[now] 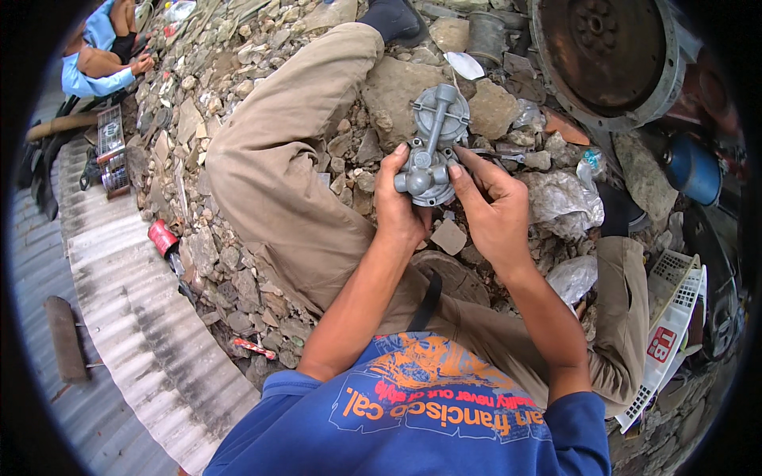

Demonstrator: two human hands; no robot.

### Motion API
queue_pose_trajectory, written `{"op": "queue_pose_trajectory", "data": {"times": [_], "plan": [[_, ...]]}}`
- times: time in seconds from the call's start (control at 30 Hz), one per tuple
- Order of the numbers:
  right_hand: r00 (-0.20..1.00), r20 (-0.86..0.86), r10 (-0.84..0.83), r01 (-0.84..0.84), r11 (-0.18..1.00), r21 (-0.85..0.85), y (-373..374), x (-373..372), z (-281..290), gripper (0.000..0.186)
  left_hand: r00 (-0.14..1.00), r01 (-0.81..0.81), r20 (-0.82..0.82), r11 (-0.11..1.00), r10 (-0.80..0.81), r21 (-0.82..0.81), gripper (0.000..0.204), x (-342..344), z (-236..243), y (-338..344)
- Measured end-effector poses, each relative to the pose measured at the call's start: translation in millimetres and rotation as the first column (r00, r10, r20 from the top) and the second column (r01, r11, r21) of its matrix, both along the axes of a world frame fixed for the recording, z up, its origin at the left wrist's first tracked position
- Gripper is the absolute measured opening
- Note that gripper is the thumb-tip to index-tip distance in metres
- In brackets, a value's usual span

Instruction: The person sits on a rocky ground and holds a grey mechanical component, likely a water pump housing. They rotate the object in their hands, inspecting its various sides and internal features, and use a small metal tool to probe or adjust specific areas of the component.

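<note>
Squarely between them, left hand (403,202) and right hand (498,213) clasp a grey metal casting (433,147).

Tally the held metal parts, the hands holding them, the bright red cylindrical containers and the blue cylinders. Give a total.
Grey cast-metal part, round-bodied: 1
Bare left hand, bare right hand: 2
Bright red cylindrical container: 1
Blue cylinder: 1
Total: 5

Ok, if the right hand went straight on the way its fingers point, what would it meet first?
Likely the grey metal part, which the right hand touches; depth beyond is unclear.
</note>
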State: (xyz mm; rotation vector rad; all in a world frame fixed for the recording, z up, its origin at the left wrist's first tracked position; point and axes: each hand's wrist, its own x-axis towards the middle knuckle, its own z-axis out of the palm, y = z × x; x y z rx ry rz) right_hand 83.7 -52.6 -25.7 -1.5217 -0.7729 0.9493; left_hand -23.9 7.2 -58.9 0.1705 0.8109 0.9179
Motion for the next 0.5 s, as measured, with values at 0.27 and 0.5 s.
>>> {"op": "queue_pose_trajectory", "data": {"times": [0.27, 0.5], "plan": [[0.997, -0.073, 0.007, -0.008, 1.000, -0.012, 2, 3, 3, 0.023, 0.998, -0.031, -0.056, 0.996, 0.036, 0.087, 0.030, -2, -5, 2], [0.956, -0.232, 0.181, -0.230, 0.951, -0.207, -4, 11, 14, 0.021, 0.999, -0.050, -0.010, 0.998, 0.051, 0.038, 0.034, -4, 0, 5]]}}
